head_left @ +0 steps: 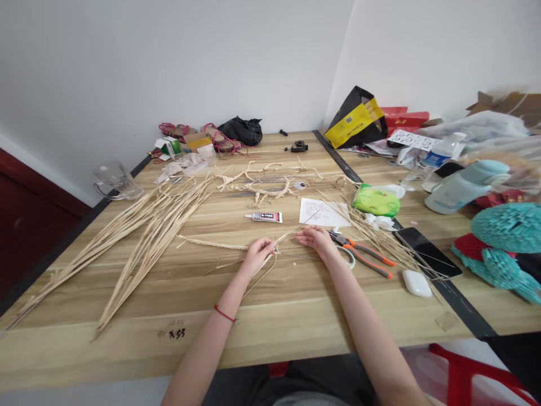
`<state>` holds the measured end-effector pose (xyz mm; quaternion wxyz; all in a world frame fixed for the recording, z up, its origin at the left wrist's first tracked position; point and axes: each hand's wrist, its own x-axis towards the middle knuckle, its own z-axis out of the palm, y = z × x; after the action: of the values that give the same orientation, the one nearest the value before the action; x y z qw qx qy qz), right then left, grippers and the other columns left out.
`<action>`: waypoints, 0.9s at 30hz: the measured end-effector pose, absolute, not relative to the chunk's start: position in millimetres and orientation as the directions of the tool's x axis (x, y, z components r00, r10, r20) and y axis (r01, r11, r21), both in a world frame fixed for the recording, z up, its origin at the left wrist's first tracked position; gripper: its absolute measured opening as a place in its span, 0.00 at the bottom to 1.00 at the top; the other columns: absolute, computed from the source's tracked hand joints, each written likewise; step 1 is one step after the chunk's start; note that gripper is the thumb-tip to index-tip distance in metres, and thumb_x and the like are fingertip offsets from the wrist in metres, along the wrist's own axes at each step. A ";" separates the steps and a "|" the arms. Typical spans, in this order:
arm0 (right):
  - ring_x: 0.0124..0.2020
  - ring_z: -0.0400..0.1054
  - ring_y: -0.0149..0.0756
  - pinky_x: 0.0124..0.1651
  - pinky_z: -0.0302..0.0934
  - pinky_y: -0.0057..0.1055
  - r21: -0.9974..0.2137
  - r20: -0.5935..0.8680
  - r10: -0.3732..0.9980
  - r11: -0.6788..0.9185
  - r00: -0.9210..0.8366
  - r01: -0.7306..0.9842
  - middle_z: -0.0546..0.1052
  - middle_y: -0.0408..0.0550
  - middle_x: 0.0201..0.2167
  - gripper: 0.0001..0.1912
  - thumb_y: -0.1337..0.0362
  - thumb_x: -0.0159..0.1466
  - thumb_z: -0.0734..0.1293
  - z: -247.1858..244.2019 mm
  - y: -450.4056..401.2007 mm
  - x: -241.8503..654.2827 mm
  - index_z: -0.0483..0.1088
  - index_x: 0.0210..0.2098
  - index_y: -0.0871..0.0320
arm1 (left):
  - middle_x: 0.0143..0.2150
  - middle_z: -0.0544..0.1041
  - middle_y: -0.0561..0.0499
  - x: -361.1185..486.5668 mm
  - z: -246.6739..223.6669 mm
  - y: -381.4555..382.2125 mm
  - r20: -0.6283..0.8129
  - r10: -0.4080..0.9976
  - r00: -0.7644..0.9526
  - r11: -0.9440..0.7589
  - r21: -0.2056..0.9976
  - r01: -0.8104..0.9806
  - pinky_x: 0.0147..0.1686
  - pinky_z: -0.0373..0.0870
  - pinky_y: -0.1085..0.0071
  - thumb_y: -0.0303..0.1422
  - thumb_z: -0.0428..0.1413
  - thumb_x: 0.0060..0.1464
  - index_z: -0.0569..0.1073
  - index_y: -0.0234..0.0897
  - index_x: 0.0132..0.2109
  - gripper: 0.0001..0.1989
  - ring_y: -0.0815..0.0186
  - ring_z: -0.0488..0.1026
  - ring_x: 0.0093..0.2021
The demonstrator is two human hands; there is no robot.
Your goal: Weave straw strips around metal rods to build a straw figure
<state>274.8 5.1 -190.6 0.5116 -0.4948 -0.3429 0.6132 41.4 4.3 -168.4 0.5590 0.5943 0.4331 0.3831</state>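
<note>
My left hand (260, 254) is closed in a pinch around a thin straw-wrapped strip (215, 243), whose length lies out to the left over the table. Loose straw ends hang below these fingers. From the pinch a pale straw strand (285, 234) runs up to my right hand (316, 239), whose fingertips appear to close on it; the exact grip is small and partly hidden. Pliers (363, 254) with orange-and-grey handles lie beside my right wrist, near a roll of tape (349, 257). A B-7000 glue tube (265, 217) lies just beyond my hands.
Long straw bundles (147, 254) spread over the left side, near a glass mug (116, 180). Shaped straw pieces (270, 189) and a written paper (323, 212) lie farther back. On the right are a tissue pack (376, 200), a phone (429, 252), a white case (417, 283) and a bottle (465, 189).
</note>
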 end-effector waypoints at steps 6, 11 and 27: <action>0.26 0.69 0.31 0.34 0.67 0.29 -0.971 -0.153 0.973 -0.181 -0.172 -0.160 0.76 0.44 0.25 0.04 0.64 0.58 0.70 -173.2 -1.4 268.9 0.77 0.29 0.59 | 0.27 0.74 0.52 41.3 -168.6 4.0 -0.026 0.945 0.327 -0.001 0.997 0.081 0.39 0.67 0.69 0.49 0.58 0.50 0.72 0.36 0.30 0.18 0.65 0.72 0.33; 0.30 0.72 0.34 0.37 0.67 0.30 -0.983 -0.114 0.918 -0.159 -0.379 -0.089 0.81 0.47 0.29 0.08 0.64 0.52 0.73 -155.4 -9.2 257.9 0.80 0.32 0.59 | 0.27 0.73 0.53 41.6 -168.4 3.3 -0.021 0.945 0.327 -0.006 0.997 0.081 0.39 0.67 0.70 0.47 0.58 0.51 0.72 0.36 0.30 0.17 0.66 0.71 0.32; 0.31 0.72 0.34 0.37 0.66 0.30 -0.992 -0.065 0.965 -0.090 -0.252 -0.087 0.81 0.47 0.32 0.10 0.61 0.49 0.76 -158.1 -7.1 258.4 0.78 0.30 0.58 | 0.28 0.74 0.52 42.1 -164.2 0.7 -0.017 0.944 0.329 -0.012 0.996 0.084 0.38 0.68 0.71 0.45 0.58 0.51 0.72 0.35 0.30 0.16 0.65 0.72 0.32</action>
<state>258.4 -7.1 -158.1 0.4373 -0.4274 -0.5136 0.6019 42.1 0.7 -164.2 0.5555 0.5967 0.4308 0.3870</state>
